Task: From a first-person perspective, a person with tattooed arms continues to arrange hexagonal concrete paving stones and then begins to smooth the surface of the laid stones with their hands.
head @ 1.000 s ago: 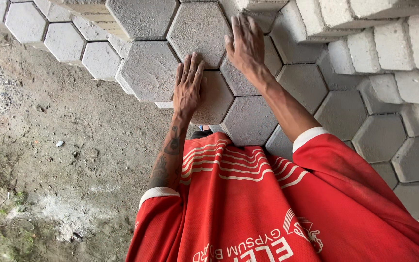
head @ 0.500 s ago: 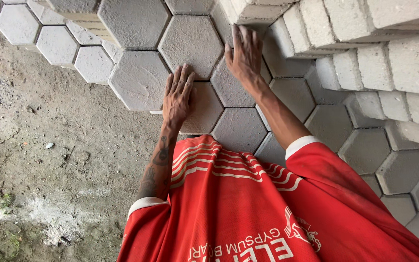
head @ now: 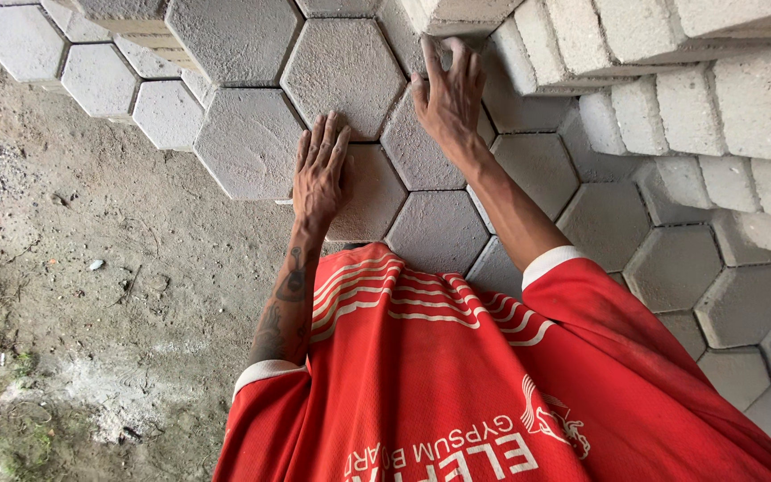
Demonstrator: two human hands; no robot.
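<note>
Red shirt [head: 457,375] hides the nearest hexagonal pavers [head: 363,192] below both hands

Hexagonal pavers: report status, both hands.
Left hand flat on edge paver. Right hand flat on neighbouring paver. Stacked blocks close beside.

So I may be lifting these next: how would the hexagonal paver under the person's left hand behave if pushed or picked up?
The hexagonal paver looks like thick cast concrete, so it is probably rigid and heavy for its size. Its grainy face should grip rather than slip under the left hand. Lying flat and wedged against neighbouring pavers, it likely won't roll or tip, and would scrape rather than glide.
</note>
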